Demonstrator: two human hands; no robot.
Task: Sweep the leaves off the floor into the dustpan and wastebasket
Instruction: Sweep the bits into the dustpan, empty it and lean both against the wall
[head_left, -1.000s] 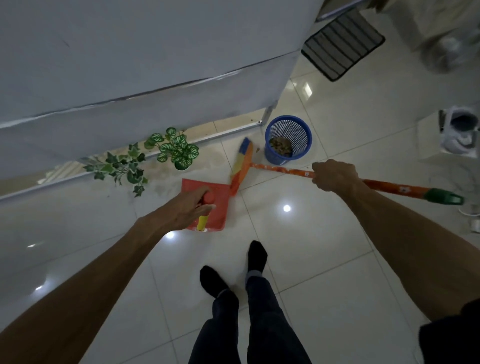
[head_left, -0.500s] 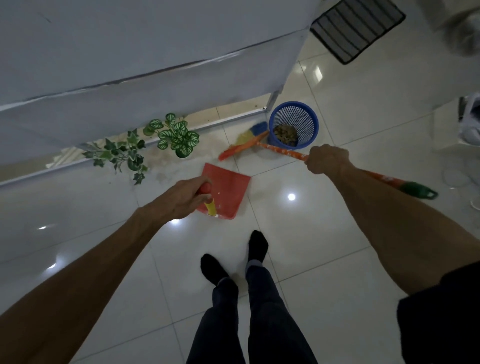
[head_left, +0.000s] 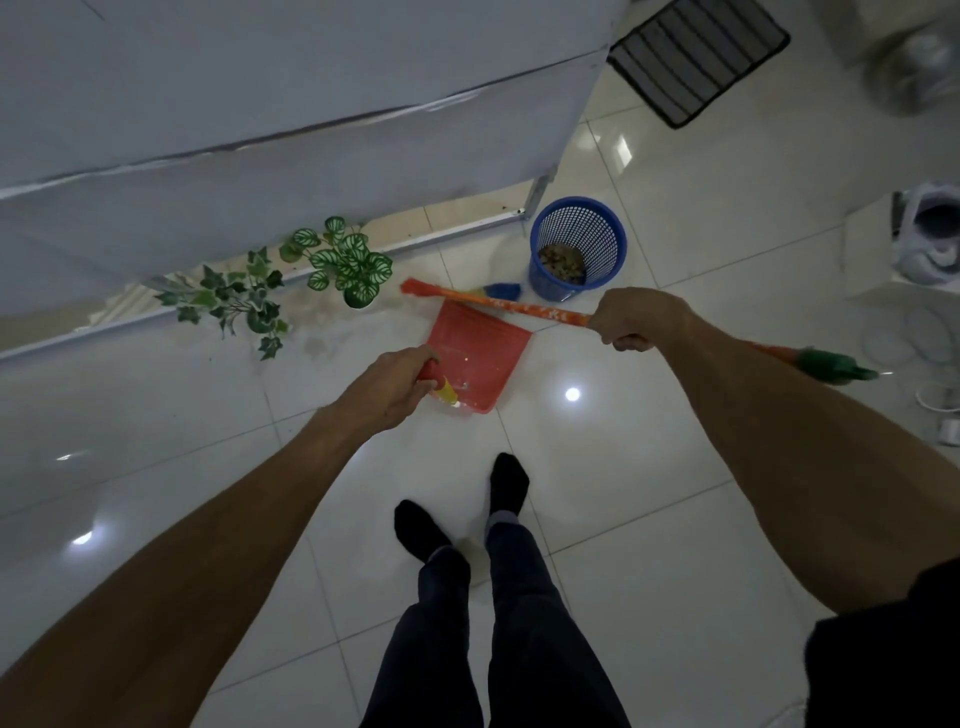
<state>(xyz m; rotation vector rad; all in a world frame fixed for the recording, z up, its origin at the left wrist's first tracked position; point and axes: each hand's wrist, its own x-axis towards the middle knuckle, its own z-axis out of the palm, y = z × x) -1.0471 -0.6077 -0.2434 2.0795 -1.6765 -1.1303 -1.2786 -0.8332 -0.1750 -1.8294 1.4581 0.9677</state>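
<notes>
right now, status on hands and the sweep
Left hand grips dustpan handle. Right hand grips broom. Green sprigs lie unswept on floor. Wastebasket stands beside, path unobstructed.

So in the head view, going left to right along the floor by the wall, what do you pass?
Ivy sprig → round-leaf plant → blue wastebasket → white appliance at the right edge.
</notes>
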